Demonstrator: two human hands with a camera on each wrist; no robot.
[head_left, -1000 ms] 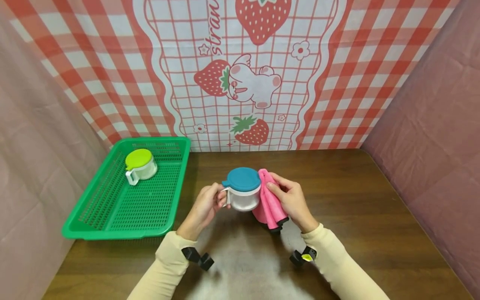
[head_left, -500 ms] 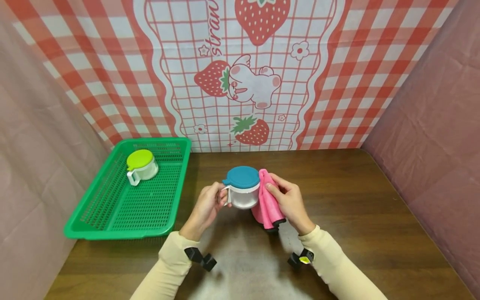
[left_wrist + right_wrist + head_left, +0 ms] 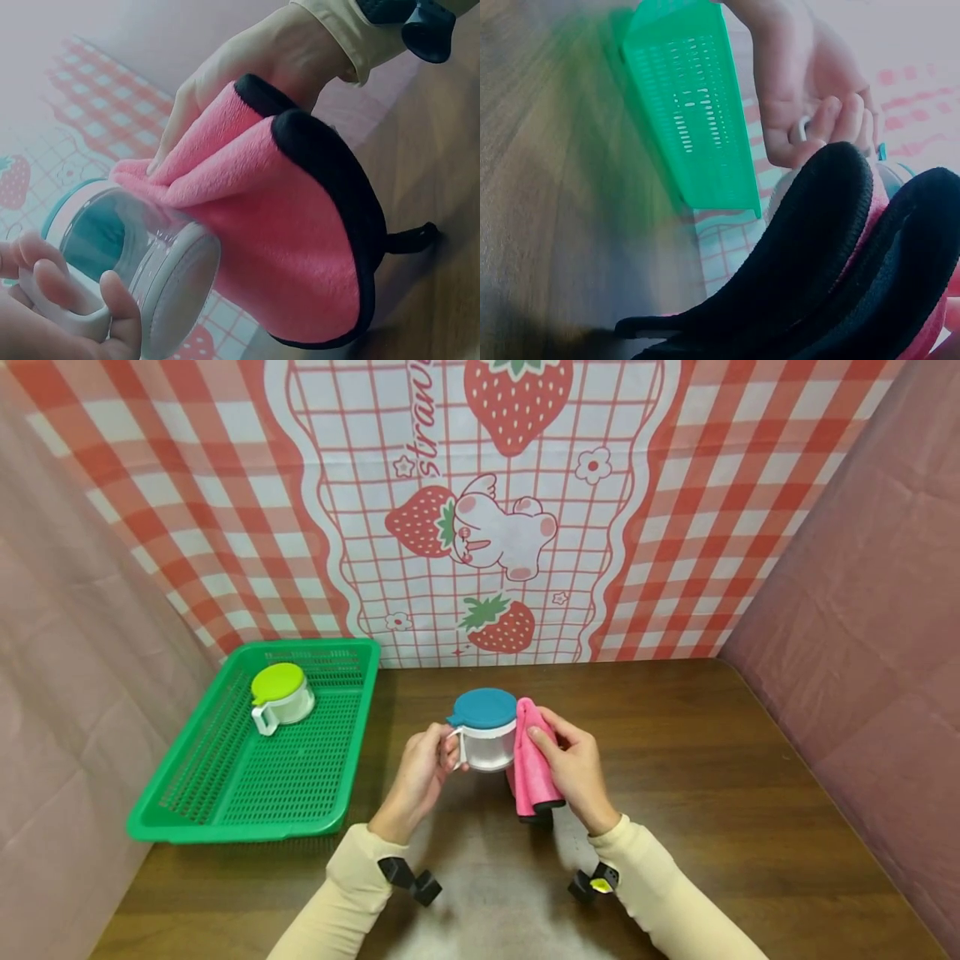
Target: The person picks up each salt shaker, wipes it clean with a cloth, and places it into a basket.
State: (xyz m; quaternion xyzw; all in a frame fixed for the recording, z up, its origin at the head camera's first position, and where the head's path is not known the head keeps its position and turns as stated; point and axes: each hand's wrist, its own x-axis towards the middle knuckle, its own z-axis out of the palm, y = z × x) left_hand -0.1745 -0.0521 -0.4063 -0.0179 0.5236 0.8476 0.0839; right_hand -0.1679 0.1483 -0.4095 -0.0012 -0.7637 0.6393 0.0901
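My left hand (image 3: 418, 770) grips the white handle of a clear seasoning jar (image 3: 489, 750) with a blue lid (image 3: 483, 708). The jar is held up over the table, nearly upright. In the left wrist view the fingers (image 3: 56, 285) curl through the handle, and the jar's clear wall and pale base show. My right hand (image 3: 576, 764) pinches a folded pink cloth (image 3: 534, 768) with black edging against the jar's right side. Hanging down from the fingers, the cloth fans out in the left wrist view. In the right wrist view its black-edged folds (image 3: 802, 247) hide most of the jar.
On the left of the wooden table (image 3: 675, 760) stands a green plastic basket (image 3: 341, 785). Inside it sits a similar jar with a lime-green lid (image 3: 278, 683). A checked strawberry-print cloth (image 3: 645, 568) hangs behind, with pink drapes (image 3: 840, 610) at the sides.
The jar and both hands have shifted slightly away from the person. The cloth's lower folds have swung left and closed together beside the jar. Both grips are unchanged.
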